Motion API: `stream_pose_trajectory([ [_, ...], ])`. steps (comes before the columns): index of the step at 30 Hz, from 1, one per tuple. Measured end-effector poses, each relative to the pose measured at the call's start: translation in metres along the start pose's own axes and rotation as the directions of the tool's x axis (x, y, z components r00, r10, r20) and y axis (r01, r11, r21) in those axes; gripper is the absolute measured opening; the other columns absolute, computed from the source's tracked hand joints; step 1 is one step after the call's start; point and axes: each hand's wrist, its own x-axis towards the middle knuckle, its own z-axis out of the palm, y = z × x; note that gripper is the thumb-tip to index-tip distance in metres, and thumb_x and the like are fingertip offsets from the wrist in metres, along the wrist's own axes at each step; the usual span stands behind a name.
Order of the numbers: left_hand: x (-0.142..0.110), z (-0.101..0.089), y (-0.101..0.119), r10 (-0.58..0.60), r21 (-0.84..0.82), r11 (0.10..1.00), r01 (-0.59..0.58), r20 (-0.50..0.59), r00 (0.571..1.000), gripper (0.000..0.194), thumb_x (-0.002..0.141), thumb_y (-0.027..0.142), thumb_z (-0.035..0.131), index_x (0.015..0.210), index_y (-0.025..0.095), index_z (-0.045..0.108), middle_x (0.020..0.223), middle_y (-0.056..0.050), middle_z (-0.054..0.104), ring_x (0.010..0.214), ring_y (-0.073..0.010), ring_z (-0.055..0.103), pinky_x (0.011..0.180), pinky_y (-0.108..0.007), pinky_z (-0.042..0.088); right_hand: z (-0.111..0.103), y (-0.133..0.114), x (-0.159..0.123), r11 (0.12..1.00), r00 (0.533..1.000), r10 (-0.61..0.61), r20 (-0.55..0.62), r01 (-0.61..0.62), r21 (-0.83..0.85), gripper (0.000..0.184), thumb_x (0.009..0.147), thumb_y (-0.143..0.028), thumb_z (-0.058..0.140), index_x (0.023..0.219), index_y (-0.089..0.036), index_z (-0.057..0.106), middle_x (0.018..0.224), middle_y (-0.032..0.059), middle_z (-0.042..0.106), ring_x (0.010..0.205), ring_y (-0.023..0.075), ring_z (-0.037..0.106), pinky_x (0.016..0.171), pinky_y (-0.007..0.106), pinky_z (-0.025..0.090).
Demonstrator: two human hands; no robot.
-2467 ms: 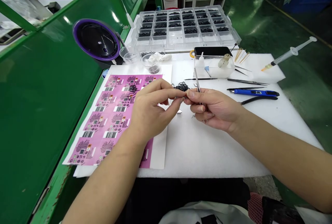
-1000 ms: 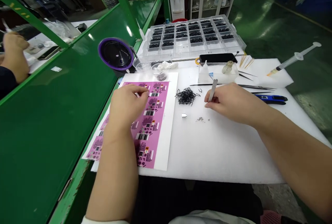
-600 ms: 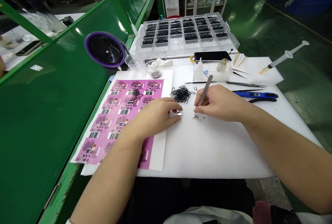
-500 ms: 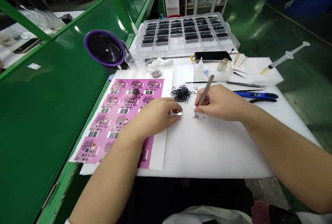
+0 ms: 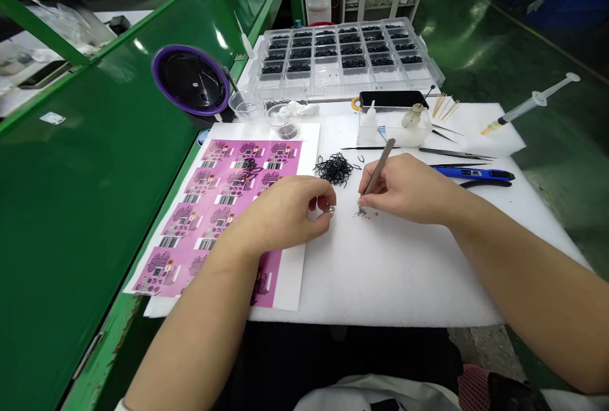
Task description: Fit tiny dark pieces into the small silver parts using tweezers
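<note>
My left hand [image 5: 297, 213] pinches a small shiny silvery piece [image 5: 329, 209] between thumb and fingers; its exact kind is too small to make out. In my right hand [image 5: 402, 189] is a pair of grey metal tweezers [image 5: 382, 163], slanted with the tips pointing down. Those tips are at a small scatter of tiny dark bits [image 5: 362, 212] on the white foam sheet [image 5: 380, 271]. Whether the tweezers grip a bit cannot be made out. Just beyond, between my hands, lies a pile of bent black wire-like pieces [image 5: 335, 169].
Pink printed sheets [image 5: 221, 186] lie under my left forearm, with more black pieces on them. Behind stand a clear compartment box [image 5: 326, 75], plastic cups [image 5: 247, 108] and a purple-rimmed black disc [image 5: 193, 80]. To the right are a blue-handled tool [image 5: 471, 173], dark tweezers [image 5: 454, 153] and a syringe [image 5: 530, 104].
The small silvery piece has turned slightly in my left fingers, which have curled a little more. My right hand stays at the tiny bits with the tweezers. The view has shifted slightly.
</note>
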Motion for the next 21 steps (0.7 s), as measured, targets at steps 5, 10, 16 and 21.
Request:
stream_pose_trajectory([
  [5, 0.000, 0.001, 0.001, 0.000, -0.002, 1.000, 0.000, 0.003, 1.000, 0.007, 0.078, 0.020, 0.056, 0.083, 0.020, 0.061, 0.079, 0.000, 0.061, 0.070, -0.0156, 0.055, 0.060, -0.028, 0.042, 0.001, 0.001, 0.001, 1.000, 1.000, 0.008, -0.001, -0.008, 0.004, 0.003, 0.077, -0.026, 0.066, 0.076, -0.024, 0.069, 0.073, -0.0029, 0.071, 0.071, 0.0166, 0.066, 0.057, 0.028, 0.047],
  [10, 0.001, 0.001, 0.001, 0.008, 0.000, 1.000, -0.008, 0.012, 1.000, 0.008, 0.077, 0.019, 0.055, 0.083, 0.020, 0.060, 0.079, 0.000, 0.061, 0.069, -0.0155, 0.054, 0.059, -0.029, 0.042, 0.000, 0.002, 0.001, 1.000, 1.000, 0.002, -0.007, -0.002, 0.001, 0.004, 0.076, -0.027, 0.066, 0.075, -0.025, 0.069, 0.073, -0.0036, 0.071, 0.071, 0.0173, 0.066, 0.057, 0.028, 0.048],
  [16, -0.005, -0.012, -0.008, -0.120, -0.181, 0.980, 0.082, -0.211, 0.970, 0.008, 0.076, 0.017, 0.060, 0.083, 0.020, 0.063, 0.074, 0.001, 0.062, 0.068, -0.0145, 0.055, 0.062, -0.029, 0.045, 0.009, 0.005, 0.005, 0.977, 0.991, -0.006, -0.133, 0.034, 0.210, 0.007, 0.078, -0.027, 0.068, 0.083, -0.022, 0.068, 0.081, 0.0010, 0.074, 0.077, 0.0197, 0.070, 0.067, 0.031, 0.053],
  [21, -0.006, -0.017, -0.019, -0.372, -0.643, 0.763, -0.068, -0.522, 0.767, 0.005, 0.077, 0.017, 0.061, 0.080, 0.021, 0.062, 0.068, 0.001, 0.059, 0.062, -0.0126, 0.053, 0.059, -0.028, 0.046, 0.028, -0.004, 0.012, 0.922, 0.979, 0.030, -0.202, 0.051, 0.384, 0.011, 0.081, -0.031, 0.068, 0.088, -0.023, 0.069, 0.085, 0.0000, 0.076, 0.080, 0.0183, 0.071, 0.070, 0.030, 0.053],
])
